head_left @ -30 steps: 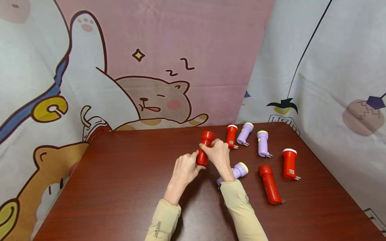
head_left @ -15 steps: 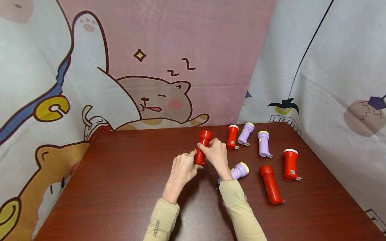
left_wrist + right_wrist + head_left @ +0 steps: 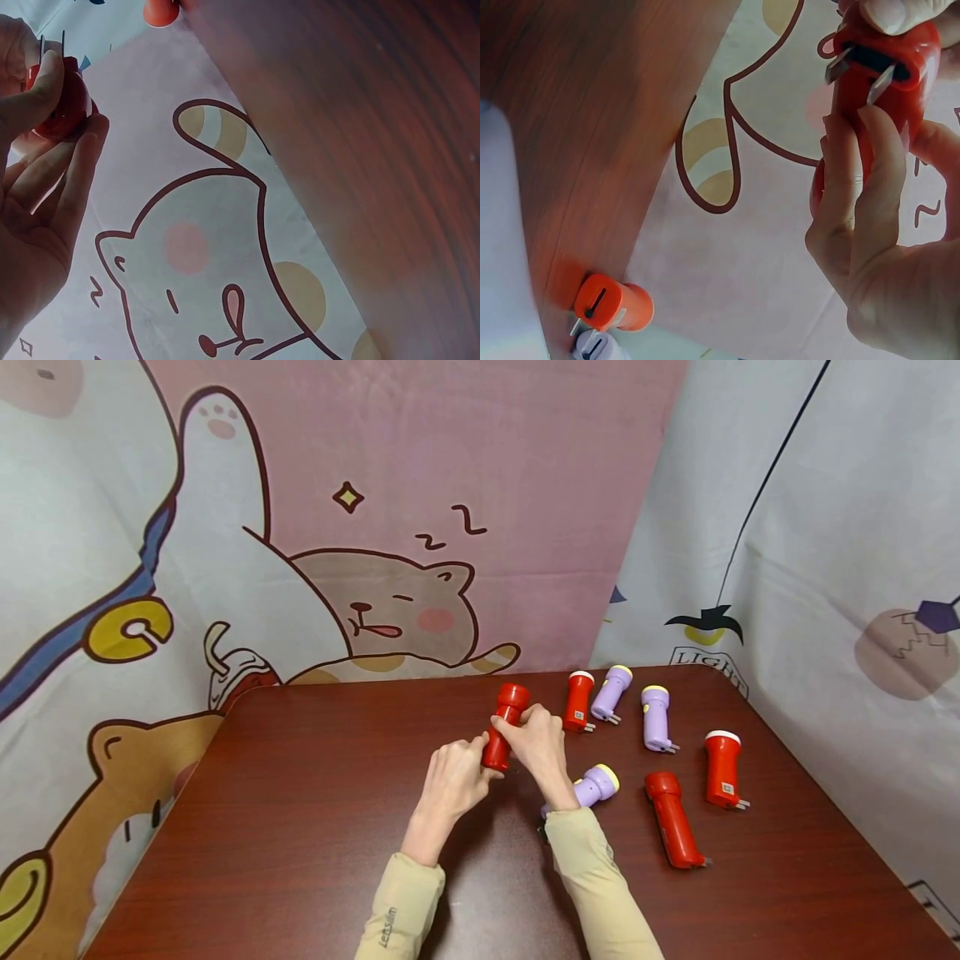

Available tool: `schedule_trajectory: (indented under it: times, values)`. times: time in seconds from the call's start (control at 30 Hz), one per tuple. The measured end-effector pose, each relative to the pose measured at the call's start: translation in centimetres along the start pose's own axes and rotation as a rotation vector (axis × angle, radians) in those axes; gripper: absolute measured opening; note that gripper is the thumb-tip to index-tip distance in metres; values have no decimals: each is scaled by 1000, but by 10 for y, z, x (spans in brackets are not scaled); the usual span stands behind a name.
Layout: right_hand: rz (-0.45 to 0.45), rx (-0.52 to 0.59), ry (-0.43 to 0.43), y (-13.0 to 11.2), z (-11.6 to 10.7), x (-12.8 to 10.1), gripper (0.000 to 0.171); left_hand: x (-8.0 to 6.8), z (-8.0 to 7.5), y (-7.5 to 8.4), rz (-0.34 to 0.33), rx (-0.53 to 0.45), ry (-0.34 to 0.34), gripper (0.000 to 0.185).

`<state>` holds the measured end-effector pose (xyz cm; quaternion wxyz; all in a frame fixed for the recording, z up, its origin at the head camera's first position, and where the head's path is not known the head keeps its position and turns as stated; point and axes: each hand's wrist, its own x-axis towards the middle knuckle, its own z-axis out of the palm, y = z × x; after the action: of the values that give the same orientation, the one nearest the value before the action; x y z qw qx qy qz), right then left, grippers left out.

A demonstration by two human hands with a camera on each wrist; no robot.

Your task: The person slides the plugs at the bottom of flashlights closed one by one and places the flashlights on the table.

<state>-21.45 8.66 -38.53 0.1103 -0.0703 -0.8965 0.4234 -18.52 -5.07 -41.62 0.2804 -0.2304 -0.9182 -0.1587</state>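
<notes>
Cartoon-print backdrop, dark wood counter (image 3: 300,827). Left hand (image 3: 452,779) and right hand (image 3: 536,745) both grasping red plastic plug-in torch (image 3: 504,727) at 12 o'clock. Judged light, rigid, smooth; grip barrel, avoid prongs (image 3: 838,64).

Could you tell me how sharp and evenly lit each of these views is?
Head view: evenly lit, sharp, edges bowed by a wide lens. Left wrist view: tabletop blurred, left hand overexposed. Right wrist view: red flashlight fairly sharp, table soft.
</notes>
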Motion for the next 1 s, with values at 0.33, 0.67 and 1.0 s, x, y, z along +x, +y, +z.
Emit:
schedule_trajectory:
  times: [0.33,0.67,1.0]
  values:
    - [5,6,-5,0,0,0,44,-1,0,0,10,10,5,47]
    - [3,-14,1,0,-1,0,44,0,0,0,27,0,0,43]
    - [17,-28,3,0,-3,0,45,-1,0,-1,57,-24,8,42]
